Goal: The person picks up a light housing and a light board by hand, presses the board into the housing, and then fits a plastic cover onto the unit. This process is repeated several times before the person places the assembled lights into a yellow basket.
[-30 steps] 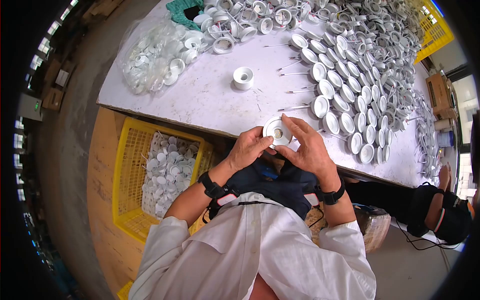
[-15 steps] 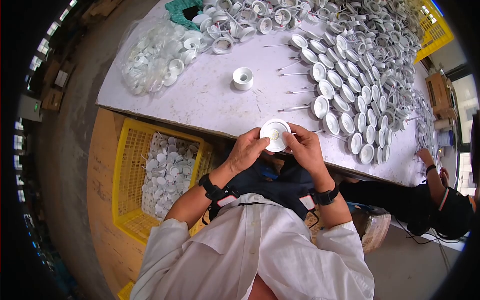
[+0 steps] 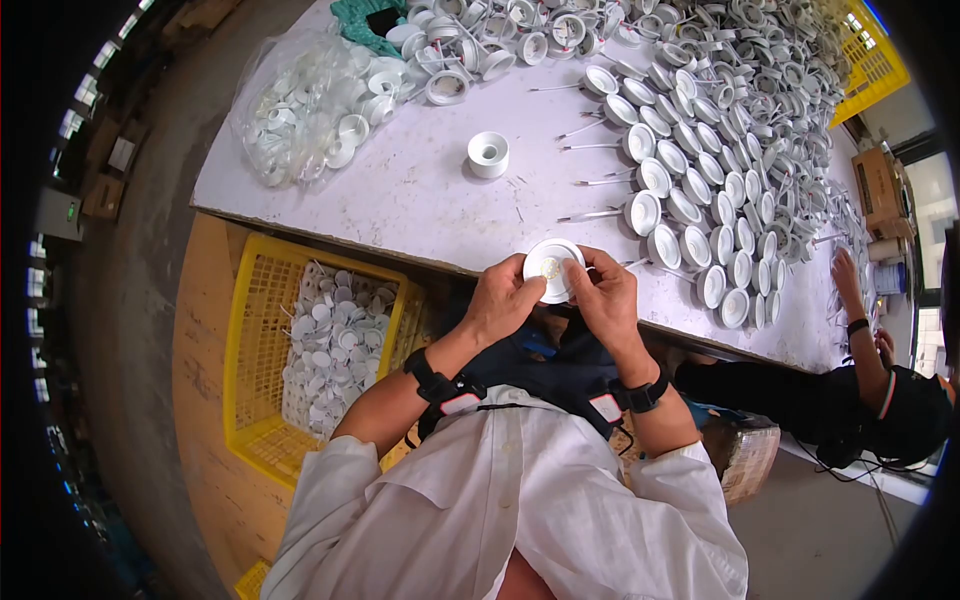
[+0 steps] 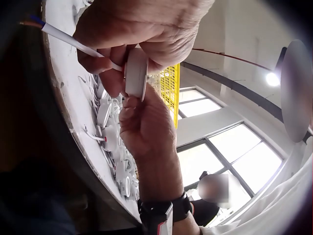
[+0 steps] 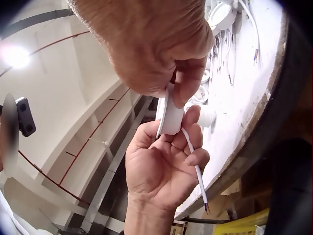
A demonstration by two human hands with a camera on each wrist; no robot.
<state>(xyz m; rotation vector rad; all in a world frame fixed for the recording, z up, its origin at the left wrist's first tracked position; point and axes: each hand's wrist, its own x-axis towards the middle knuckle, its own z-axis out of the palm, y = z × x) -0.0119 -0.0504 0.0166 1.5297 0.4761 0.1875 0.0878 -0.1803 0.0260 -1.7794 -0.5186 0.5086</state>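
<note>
Near the table's front edge, a round white LED downlight (image 3: 549, 250) is held between both hands, its recessed face turned up with a yellowish-white centre. My left hand (image 3: 500, 302) grips its left side, thumb on the face. From the right, my right hand (image 3: 610, 302) pinches the rim, its thumb also over the face. In the right wrist view a white cable (image 5: 198, 176) leaves the downlight's back and runs through the left hand's fingers. Blue and brown wire ends (image 4: 33, 22) stick out of the cable in the left wrist view.
A white cylindrical part (image 3: 487, 156) stands alone on the table (image 3: 400, 200). Rows of white downlights (image 3: 690, 190) fill the right side. A plastic bag of white parts (image 3: 310, 125) lies left. Below is a yellow crate (image 3: 245, 350) of white discs. Another person's arm (image 3: 855, 300) reaches in at right.
The right hand has shifted from the downlight's far rim to its right side, thumb now over the face. The downlight has tipped towards the head camera. The other person's arm has come over the table.
</note>
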